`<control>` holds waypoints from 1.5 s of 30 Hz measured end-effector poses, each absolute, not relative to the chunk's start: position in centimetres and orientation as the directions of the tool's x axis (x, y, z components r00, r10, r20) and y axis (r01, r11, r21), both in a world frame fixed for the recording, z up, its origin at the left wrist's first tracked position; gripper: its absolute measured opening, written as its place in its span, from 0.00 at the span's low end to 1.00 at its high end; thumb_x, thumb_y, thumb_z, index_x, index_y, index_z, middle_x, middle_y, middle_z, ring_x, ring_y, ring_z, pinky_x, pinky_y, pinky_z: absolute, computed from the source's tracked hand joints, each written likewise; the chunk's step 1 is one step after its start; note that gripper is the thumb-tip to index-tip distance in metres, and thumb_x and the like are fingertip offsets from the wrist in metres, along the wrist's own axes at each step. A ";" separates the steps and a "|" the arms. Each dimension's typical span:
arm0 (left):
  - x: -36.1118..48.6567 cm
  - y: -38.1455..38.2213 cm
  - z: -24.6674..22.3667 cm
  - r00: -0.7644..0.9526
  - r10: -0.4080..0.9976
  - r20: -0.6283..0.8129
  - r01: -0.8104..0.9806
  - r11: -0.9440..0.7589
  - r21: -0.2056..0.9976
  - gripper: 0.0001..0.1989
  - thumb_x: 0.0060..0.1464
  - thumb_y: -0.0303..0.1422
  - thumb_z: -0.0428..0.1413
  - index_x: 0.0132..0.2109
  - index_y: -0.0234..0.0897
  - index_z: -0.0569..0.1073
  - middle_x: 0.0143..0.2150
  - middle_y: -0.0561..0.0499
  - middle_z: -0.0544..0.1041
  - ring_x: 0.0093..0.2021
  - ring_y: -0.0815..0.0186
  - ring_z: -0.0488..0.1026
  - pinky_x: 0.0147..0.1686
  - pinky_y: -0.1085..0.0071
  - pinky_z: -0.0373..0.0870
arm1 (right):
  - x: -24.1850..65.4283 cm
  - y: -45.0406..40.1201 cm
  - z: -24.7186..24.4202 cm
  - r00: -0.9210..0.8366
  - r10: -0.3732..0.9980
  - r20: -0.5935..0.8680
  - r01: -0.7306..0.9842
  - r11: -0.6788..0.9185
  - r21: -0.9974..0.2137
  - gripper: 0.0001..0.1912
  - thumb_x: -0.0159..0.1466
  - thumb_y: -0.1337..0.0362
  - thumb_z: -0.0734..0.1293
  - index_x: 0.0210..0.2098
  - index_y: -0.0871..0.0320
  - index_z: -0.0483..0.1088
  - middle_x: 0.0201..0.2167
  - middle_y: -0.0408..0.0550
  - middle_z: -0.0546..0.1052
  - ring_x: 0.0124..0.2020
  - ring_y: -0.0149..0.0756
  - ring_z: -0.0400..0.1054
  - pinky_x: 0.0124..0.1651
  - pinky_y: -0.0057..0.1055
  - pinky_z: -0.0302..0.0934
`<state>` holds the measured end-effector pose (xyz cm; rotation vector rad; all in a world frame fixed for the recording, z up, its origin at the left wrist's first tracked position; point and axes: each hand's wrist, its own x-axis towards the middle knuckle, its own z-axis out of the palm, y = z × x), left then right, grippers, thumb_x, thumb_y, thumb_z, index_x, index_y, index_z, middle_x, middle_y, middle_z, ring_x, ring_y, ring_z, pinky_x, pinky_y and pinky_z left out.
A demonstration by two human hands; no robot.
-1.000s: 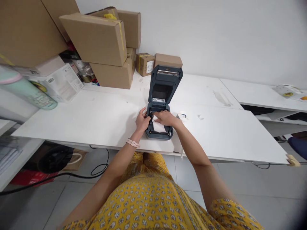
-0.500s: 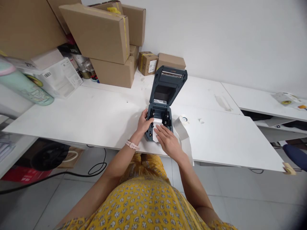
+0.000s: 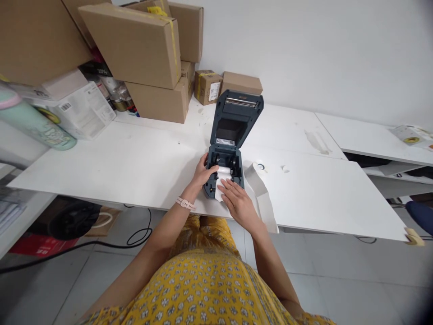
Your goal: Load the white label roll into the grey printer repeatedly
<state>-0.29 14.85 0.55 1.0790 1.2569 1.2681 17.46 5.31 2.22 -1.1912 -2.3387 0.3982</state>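
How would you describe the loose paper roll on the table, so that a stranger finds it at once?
On the long white table, find the dark machine with its lid raised. Just right of it sits the paper roll. Unlike the paper under the right hand, it is outside the machine, shows a blue ring and trails a strip over the table's near edge.

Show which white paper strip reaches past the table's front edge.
The long strip right of the open printer: it alone reaches past the front edge of the table, while the short strip lies in the printer, partly under the right hand.
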 end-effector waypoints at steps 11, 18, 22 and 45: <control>0.7 7.6 -0.5 -0.070 0.992 -0.110 -0.028 0.108 0.994 0.52 0.48 0.37 0.67 0.74 0.44 0.48 0.70 0.42 0.66 0.67 0.54 0.67 0.66 0.58 0.63 | 20.6 12.4 10.8 -0.165 0.825 0.541 0.539 0.534 -0.651 0.25 0.72 0.47 0.59 0.64 0.47 0.68 0.63 0.49 0.73 0.66 0.47 0.65 0.69 0.53 0.60; 1.2 4.9 -0.9 -0.124 0.984 -0.128 -0.099 0.116 0.988 0.56 0.47 0.41 0.68 0.74 0.39 0.45 0.74 0.37 0.58 0.71 0.51 0.60 0.69 0.57 0.59 | 18.6 27.7 16.7 -0.077 0.882 0.466 0.432 0.450 -0.781 0.41 0.71 0.36 0.42 0.65 0.55 0.63 0.66 0.53 0.69 0.68 0.41 0.62 0.70 0.45 0.55; 1.3 4.2 -1.1 -0.117 0.987 -0.114 -0.114 0.101 0.988 0.56 0.46 0.45 0.69 0.74 0.41 0.46 0.74 0.39 0.57 0.73 0.50 0.58 0.70 0.56 0.57 | 18.5 22.6 15.1 -0.053 0.783 0.620 0.348 0.597 -0.723 0.32 0.72 0.39 0.50 0.51 0.52 0.75 0.54 0.49 0.78 0.59 0.43 0.69 0.65 0.45 0.62; 0.7 4.7 -0.3 -0.177 0.978 -0.108 -0.161 0.080 0.984 0.42 0.55 0.50 0.61 0.70 0.42 0.57 0.72 0.39 0.61 0.70 0.50 0.61 0.68 0.53 0.61 | 16.4 5.9 -2.2 0.210 0.977 0.026 -0.064 0.040 -0.997 0.44 0.63 0.46 0.69 0.72 0.50 0.51 0.74 0.54 0.54 0.74 0.50 0.50 0.73 0.56 0.48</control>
